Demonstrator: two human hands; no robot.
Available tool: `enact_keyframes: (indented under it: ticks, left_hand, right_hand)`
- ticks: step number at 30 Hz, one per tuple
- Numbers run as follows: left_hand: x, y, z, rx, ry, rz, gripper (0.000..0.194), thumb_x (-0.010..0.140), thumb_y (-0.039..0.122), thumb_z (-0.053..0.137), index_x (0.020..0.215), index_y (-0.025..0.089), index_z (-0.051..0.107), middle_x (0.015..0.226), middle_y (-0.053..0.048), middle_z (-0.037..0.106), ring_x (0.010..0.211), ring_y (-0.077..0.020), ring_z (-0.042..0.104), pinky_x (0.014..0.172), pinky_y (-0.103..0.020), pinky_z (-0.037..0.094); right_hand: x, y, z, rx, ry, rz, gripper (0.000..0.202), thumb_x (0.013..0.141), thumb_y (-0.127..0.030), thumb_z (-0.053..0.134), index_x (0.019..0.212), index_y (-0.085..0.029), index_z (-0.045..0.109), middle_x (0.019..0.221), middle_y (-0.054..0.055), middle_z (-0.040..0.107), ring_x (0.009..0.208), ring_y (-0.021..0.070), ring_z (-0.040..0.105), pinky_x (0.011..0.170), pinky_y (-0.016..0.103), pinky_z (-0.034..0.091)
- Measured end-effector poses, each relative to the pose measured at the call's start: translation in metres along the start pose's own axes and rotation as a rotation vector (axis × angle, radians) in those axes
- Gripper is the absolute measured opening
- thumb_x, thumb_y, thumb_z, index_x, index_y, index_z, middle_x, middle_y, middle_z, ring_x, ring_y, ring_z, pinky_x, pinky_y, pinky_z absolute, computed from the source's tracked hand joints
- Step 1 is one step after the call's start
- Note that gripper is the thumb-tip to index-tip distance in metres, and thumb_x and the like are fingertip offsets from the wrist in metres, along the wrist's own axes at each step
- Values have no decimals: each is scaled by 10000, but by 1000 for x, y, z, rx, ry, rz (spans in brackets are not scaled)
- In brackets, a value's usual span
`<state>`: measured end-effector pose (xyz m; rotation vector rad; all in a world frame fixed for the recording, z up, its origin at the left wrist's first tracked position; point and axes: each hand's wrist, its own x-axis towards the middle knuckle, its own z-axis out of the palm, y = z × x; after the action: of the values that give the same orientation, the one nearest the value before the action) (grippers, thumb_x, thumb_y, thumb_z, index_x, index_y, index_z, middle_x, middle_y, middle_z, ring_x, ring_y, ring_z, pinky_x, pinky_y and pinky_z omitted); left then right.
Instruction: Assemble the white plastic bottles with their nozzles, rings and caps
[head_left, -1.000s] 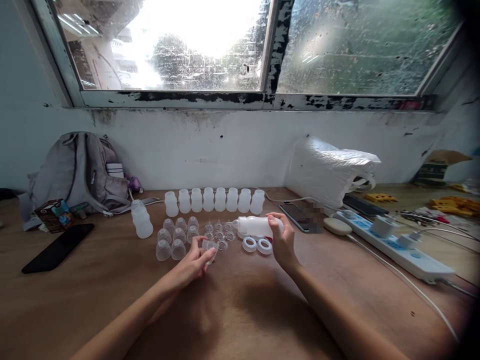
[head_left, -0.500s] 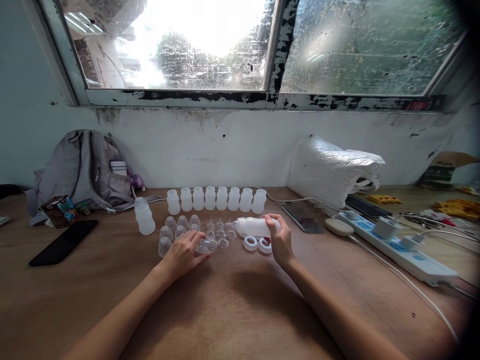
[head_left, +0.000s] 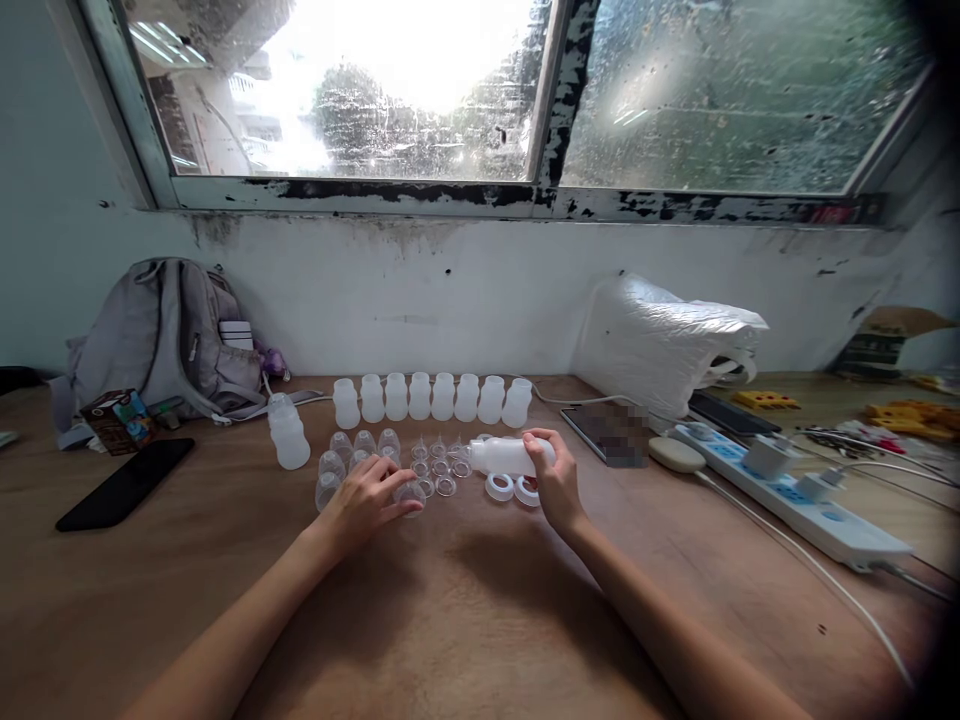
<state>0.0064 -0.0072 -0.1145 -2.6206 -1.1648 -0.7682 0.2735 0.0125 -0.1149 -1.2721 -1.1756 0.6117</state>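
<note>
My right hand (head_left: 556,480) is closed round a frosted white baby bottle (head_left: 502,456), held on its side with a clear nipple (head_left: 460,453) at its left end. My left hand (head_left: 366,498) has its thumb and fingers round a clear dome cap (head_left: 409,493) just above the table. Beside that hand stand rows of similar clear caps (head_left: 340,444), some partly hidden behind it. Several clear nipples (head_left: 445,486) stand between my hands. White collar rings (head_left: 499,487) lie below the bottle, one partly covered by my right hand.
A row of open frosted bottles (head_left: 443,397) lines the back, with one capped bottle (head_left: 288,432) at left. Further left are a black phone (head_left: 126,485) and a grey backpack (head_left: 157,340). On the right lie another phone (head_left: 604,433) and a power strip (head_left: 810,505).
My left hand has turned the clear cap from tilted, its opening toward the right, to more upright, opening downward. My right hand and the bottle have shifted slightly left.
</note>
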Motion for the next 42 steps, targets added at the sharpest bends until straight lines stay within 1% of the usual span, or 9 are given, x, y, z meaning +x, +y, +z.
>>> enact_keyframes:
  ticks: [9,16,21,26,29,33,35,38,42]
  left_hand:
    - [-1,-1,4,117,28,-161,248,729,337,523,925,185,529,884,-72,561,849,-239,502,755,-368,366]
    - [0,11,-1,74,214,-141,428,743,327,513,1131,171,421,1111,-113,489,1008,-247,460,864,-375,334]
    - [-2,41,8,11,185,-89,551,698,436,548,1150,158,400,1088,-120,524,958,-260,497,807,-380,367]
    - [-7,58,19,4,-22,-176,208,706,323,523,841,166,495,736,-26,599,617,-179,571,543,-280,392]
    - [-7,57,18,42,-73,-250,118,713,266,497,780,170,481,722,-18,588,602,-164,577,476,-244,368]
    - [-4,51,12,111,-93,-279,116,710,235,465,799,166,495,740,-35,598,626,-184,583,513,-252,381]
    - [-3,50,10,68,-147,-301,162,672,256,496,802,160,500,746,-46,609,627,-199,585,501,-251,373]
    - [-2,47,8,-114,-224,-331,218,597,263,553,782,158,507,745,-44,615,627,-200,578,484,-236,352]
    - [-1,39,6,-597,-403,-356,192,564,227,581,732,150,532,668,2,582,594,-148,544,461,-193,323]
  right_hand:
    - [0,1,1,-10,-12,-13,368,711,-510,481,849,-172,533,698,12,547,546,139,499,429,222,396]
    - [-9,-7,2,-54,-40,-96,303,759,-450,448,852,-172,521,727,27,548,578,143,513,461,224,414]
    - [-37,-12,10,-197,-181,-498,176,763,-309,478,884,-184,505,777,41,552,649,158,528,576,276,445]
    - [-61,-13,20,-146,-336,-851,252,715,-203,526,960,-187,467,855,69,532,788,190,537,686,326,451]
    - [-65,-18,22,-113,-400,-688,246,745,-257,509,975,-192,451,893,76,527,774,185,548,644,312,464]
    - [-65,-22,25,-30,-594,-79,246,827,-400,383,967,-200,409,662,-8,509,381,91,467,325,202,346]
    - [-64,-21,29,-1,-654,79,259,820,-446,384,872,-195,419,553,-55,434,285,55,353,270,181,255]
    - [-63,-20,30,-3,-620,61,275,796,-454,432,747,-183,428,567,-44,425,364,56,374,313,174,267]
    - [-60,-27,23,-81,-655,-156,220,759,-393,516,784,-178,477,656,-14,480,560,101,453,487,205,359]
